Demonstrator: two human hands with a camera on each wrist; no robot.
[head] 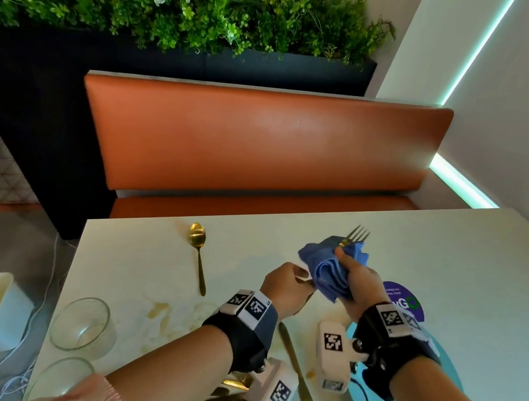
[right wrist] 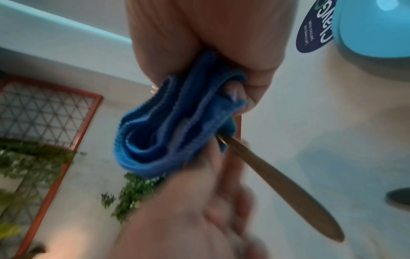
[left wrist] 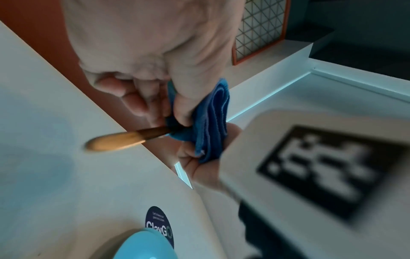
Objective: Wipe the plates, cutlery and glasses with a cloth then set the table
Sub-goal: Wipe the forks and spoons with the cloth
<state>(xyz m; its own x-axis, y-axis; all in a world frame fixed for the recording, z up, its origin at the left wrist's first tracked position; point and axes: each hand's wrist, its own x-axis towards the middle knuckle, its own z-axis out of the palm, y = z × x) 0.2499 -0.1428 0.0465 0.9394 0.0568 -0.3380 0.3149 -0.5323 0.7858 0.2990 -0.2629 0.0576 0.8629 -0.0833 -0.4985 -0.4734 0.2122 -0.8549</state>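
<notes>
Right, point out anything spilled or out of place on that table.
Brownish stains mark the white table beside the glass, with a smaller spot by the knife. They look like spilled liquid, so the surface itself may need wiping.

Bright head view, cyan strip light (head: 476, 57) glowing — wrist views dim, motion-blurred

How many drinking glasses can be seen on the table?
2. One clear glass stands near the table's left edge; the second glass is nearer the person, partly cut off by the frame. Others may be out of view.
</notes>
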